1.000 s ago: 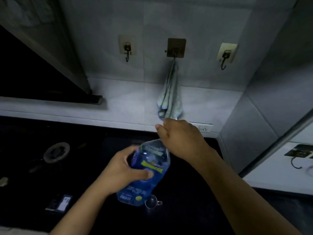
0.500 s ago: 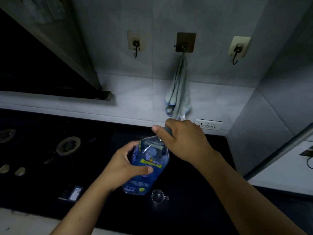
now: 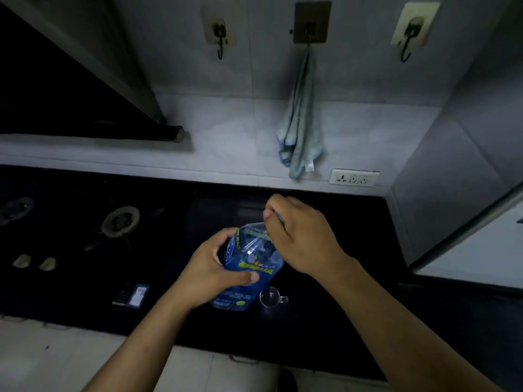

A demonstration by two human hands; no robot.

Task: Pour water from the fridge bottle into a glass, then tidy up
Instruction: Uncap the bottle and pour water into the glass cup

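On counter (image 3: 325, 329): bottle (image 3: 254, 267) centre, glass (image 3: 270, 297) just right of it, burner (image 3: 120, 222) well left. Behind: towel (image 3: 300, 131) on hook (image 3: 310, 32), socket (image 3: 353, 177) to its right.

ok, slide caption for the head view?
Left hand holds blue bottle, right hand grips its cap; glass sits beside on dark counter.
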